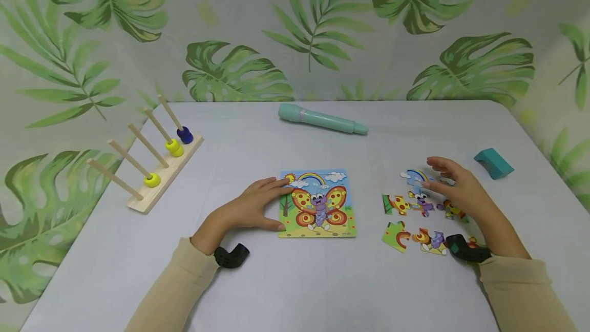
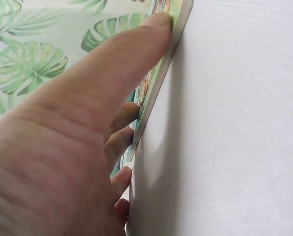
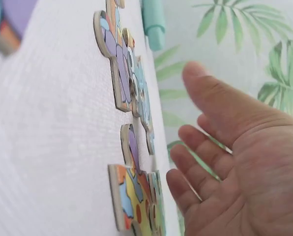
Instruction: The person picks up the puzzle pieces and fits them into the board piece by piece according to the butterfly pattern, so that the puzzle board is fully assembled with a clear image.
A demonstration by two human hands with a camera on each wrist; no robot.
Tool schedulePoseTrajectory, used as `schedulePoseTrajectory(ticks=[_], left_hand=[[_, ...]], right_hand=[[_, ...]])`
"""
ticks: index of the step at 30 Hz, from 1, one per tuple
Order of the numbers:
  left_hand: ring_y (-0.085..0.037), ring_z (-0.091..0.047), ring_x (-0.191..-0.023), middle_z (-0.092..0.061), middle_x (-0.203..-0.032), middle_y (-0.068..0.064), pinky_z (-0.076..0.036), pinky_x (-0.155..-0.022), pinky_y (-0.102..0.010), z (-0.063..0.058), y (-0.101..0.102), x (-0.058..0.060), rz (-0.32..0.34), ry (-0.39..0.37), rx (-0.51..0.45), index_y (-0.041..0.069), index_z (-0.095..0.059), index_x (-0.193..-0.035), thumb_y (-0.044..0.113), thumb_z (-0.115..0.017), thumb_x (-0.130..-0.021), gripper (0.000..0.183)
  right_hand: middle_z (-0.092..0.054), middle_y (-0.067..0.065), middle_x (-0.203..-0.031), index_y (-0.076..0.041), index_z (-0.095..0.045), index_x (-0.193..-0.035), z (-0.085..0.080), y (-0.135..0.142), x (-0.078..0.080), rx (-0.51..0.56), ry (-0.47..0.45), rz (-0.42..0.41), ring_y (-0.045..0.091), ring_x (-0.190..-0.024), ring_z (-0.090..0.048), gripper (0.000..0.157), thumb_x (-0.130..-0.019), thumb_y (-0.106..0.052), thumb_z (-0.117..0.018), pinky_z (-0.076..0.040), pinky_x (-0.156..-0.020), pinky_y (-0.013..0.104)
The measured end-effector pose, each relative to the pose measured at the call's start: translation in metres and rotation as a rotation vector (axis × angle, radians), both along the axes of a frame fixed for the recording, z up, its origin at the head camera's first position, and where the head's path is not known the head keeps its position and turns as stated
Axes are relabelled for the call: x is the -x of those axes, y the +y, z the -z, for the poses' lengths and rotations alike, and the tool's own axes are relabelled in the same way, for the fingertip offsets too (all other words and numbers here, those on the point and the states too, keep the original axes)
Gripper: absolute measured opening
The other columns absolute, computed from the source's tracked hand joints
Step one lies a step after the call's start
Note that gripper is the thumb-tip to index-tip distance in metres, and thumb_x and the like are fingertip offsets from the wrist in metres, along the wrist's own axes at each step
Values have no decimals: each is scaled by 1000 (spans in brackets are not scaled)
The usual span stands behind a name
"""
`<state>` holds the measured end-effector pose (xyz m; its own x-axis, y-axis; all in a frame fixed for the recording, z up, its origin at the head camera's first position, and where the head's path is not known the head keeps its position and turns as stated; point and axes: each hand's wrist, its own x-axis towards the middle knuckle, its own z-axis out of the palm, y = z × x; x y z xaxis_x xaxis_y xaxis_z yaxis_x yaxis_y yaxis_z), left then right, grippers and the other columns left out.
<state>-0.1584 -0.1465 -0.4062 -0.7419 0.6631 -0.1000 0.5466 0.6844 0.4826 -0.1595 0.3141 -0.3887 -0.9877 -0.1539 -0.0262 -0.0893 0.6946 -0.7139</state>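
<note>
A square puzzle board (image 1: 341,227) with a butterfly picture lies flat at the middle of the table. My left hand (image 1: 251,206) rests at its left side, thumb on the lower left edge and fingertips at the upper left corner. In the left wrist view, the thumb (image 2: 156,24) touches the board's face. To the right, several loose puzzle pieces (image 1: 395,205) lie spread in rough rows. Over their right part hovers my right hand (image 1: 463,193), holding nothing, with thumb and fingers apart. In the right wrist view its fingers (image 3: 195,147) bend loosely beside the pieces (image 3: 136,196).
At the left stands a wooden peg stand (image 1: 170,173) with yellow and blue beads on some pegs. A mint-green toy microphone (image 1: 327,121) lies near the back edge. A teal arched block (image 1: 495,163) sits at the right. Behind the table hangs a leaf-print cloth (image 1: 341,55).
</note>
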Motion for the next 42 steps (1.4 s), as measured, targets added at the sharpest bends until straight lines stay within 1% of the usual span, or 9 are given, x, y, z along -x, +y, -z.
schedulePoseTrajectory(ticks=[5,10,16,21,26,30,36,39,42], left_hand=[[-20,-8,-134,-18,-147,6,-10,-105,-43,-1,1,0,1,-8,-1,28,-34,-139,55,-67,-70,80],[-19,-8,-134,-18,-147,7,-9,-105,-42,-1,1,1,0,-3,4,29,-34,-139,55,-67,-70,81],[-20,-8,-134,-17,-147,7,-9,-105,-43,-2,1,0,0,-3,1,28,-34,-139,55,-67,-71,80],[-22,-8,-134,-18,-147,5,-9,-105,-44,-2,1,-1,3,-4,-7,26,-34,-139,54,-67,-71,80],[-22,-9,-134,-19,-147,4,-10,-105,-46,-3,1,-1,10,-6,-18,25,-35,-139,52,-68,-71,80],[-22,-9,-134,-19,-147,4,-10,-105,-45,-2,1,-1,9,-12,-18,25,-35,-139,51,-69,-71,80],[-23,-9,-134,-19,-147,4,-9,-105,-44,-3,1,-1,5,-12,-12,24,-35,-139,51,-69,-71,80],[-23,-8,-134,-18,-148,4,-9,-105,-45,-2,1,-1,7,-17,-14,24,-35,-139,51,-69,-71,80],[-22,-7,-134,-17,-148,6,-9,-105,-45,-2,1,0,5,-29,-15,25,-35,-139,51,-69,-71,81]], right_hand=[[-32,25,-136,-3,-28,-139,8,7,1,-28,-12,-28,48,-119,-28,68,-86,-33,-60,-22,-91,63],[-31,24,-138,-3,-29,-139,10,10,3,-55,-25,-52,46,-123,-25,67,-87,-34,-58,-19,-93,63],[-27,24,-139,-5,-32,-138,10,11,6,-80,-25,-69,44,-127,-18,64,-87,-34,-58,-16,-95,62],[-27,26,-137,-2,-37,-135,8,9,7,-101,-28,-95,47,-125,-19,60,-87,-32,-58,-16,-94,64],[-26,26,-135,-3,-43,-130,7,8,8,-125,-57,-95,49,-123,-19,56,-87,-35,-58,-15,-92,66],[-30,25,-132,-2,-45,-126,6,7,9,-155,-45,-91,48,-121,-24,53,-87,-35,-58,-19,-92,65],[-39,27,-124,2,-43,-125,6,4,9,-216,-12,-54,44,-112,-38,61,-86,-41,-57,-30,-90,60],[-40,27,-123,2,-43,-126,6,2,8,-207,14,-8,44,-109,-41,62,-85,-43,-57,-33,-88,59],[-41,25,-121,1,-45,-126,5,0,6,-169,89,29,42,-105,-43,57,-86,-37,-59,-37,-84,58]])
